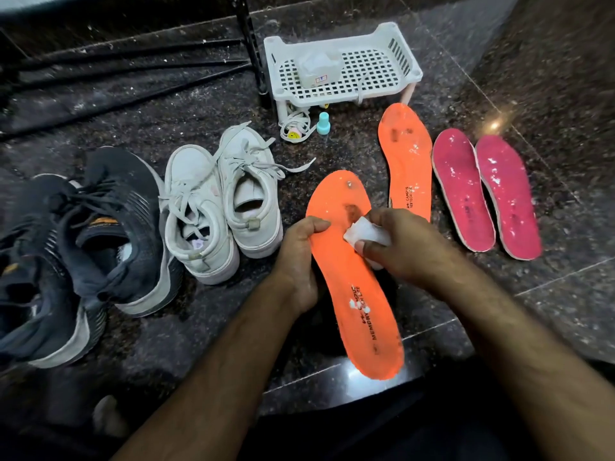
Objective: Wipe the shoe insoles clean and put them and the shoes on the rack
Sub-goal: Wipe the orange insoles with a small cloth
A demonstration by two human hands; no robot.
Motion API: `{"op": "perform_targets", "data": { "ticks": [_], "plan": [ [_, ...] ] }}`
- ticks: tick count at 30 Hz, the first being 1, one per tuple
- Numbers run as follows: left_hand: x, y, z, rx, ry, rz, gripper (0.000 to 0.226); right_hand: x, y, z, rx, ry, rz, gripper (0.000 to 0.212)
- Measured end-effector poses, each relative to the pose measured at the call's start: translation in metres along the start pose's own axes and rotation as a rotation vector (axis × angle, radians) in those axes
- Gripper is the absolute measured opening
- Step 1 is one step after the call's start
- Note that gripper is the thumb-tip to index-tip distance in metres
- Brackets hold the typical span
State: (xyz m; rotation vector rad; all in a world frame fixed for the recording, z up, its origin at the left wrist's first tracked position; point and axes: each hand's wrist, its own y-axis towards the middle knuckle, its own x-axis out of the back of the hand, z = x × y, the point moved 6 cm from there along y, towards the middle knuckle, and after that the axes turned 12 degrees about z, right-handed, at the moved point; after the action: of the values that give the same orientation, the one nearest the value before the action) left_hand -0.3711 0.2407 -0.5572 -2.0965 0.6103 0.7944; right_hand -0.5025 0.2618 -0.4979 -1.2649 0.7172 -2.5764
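The left hand (299, 257) grips the edge of an orange insole (352, 281) printed "MEMORY", held over the dark granite floor (549, 311), while the right hand (402, 244) pinches a white wipe (362, 232) against its stained forefoot. A second orange insole (406, 161), marked "CAMPUS", lies beside two pink insoles (486, 191). White sneakers (223, 204) and dark running shoes (83, 247) stand left; bare floor remains at right.

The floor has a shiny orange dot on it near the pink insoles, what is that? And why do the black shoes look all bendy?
In the head view, the dot is glare: a light reflecting off the polished stone floor; in the same view, the wide-angle lens stretches things near the edge, so the black shoes look curved; the right hand with the wipe looks slightly blurred.
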Motion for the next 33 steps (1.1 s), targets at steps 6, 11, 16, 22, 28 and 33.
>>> {"op": "perform_targets", "data": {
  "ticks": [6, 11, 16, 22, 28, 33],
  "plan": [
    [-0.013, -0.002, -0.001, -0.008, -0.061, 0.206, 0.057, -0.001, -0.019, 0.016, 0.142, -0.037, -0.005, 0.020],
    [-0.018, 0.000, 0.002, -0.028, -0.069, 0.258, 0.087, -0.003, -0.018, 0.013, 0.151, -0.125, -0.005, 0.017],
    [-0.018, 0.002, 0.004, 0.009, -0.092, 0.296, 0.074, 0.008, -0.015, 0.004, 0.128, -0.023, 0.072, 0.014],
    [-0.022, 0.007, 0.012, 0.094, -0.131, 0.341, 0.080, 0.073, -0.014, -0.035, 0.067, 0.212, -0.439, 0.018],
    [-0.011, 0.008, 0.009, 0.043, 0.118, 0.046, 0.052, 0.049, -0.003, -0.018, 0.140, 0.102, -0.290, 0.014],
    [0.000, 0.004, 0.002, -0.090, 0.345, -0.099, 0.043, 0.044, -0.002, -0.013, 0.160, 0.054, -0.250, 0.010]
  ]
}}
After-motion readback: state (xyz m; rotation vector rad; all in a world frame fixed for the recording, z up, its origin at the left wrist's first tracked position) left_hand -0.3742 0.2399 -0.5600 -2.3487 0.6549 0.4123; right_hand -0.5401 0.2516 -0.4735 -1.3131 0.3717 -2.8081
